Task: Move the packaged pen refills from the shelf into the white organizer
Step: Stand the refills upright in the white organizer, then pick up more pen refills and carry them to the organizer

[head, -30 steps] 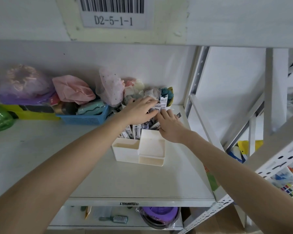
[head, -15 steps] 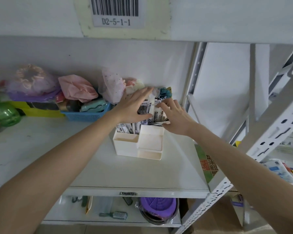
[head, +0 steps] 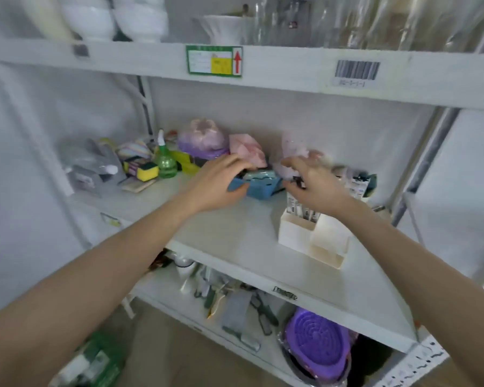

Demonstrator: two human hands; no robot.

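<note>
Shelving mid-task, left to right: left hand (head: 221,182) is resting loosely curled against a blue basket (head: 259,188), holding nothing; right hand (head: 312,181) is hovering, fingers spread, over packaged pen refills (head: 301,209) standing in the white organizer (head: 313,237). Transfer is looking largely done; blur is hiding whether more packets are lying behind.

White organizer (head: 296,233), blue basket (head: 259,189), green spray bottle (head: 166,163), purple lid (head: 317,340).
</note>
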